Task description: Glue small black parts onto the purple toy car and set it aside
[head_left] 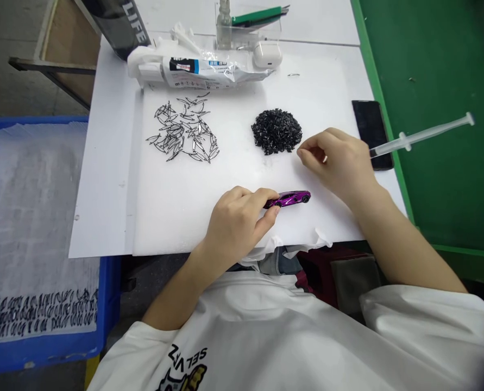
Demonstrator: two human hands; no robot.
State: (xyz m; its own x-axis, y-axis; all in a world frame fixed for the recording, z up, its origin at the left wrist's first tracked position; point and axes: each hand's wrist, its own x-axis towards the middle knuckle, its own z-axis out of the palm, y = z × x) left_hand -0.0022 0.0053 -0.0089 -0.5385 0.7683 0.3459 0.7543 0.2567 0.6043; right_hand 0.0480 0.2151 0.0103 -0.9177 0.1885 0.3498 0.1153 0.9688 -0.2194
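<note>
On white foam board point(176, 217), left hand point(236, 231) pinching glossy purple toy car point(287, 199)

A glossy purple toy sports car point(287, 199) is held lengthwise and slightly tilted over the white foam board point(172, 217), and a clear plastic syringe point(421, 137) (plunger end out over the green mat point(441, 65)) slants upward, its nozzle end hidden from view.

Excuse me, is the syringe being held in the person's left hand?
No, the left hand pinches a purple toy car, while the syringe runs through the right hand.
</note>
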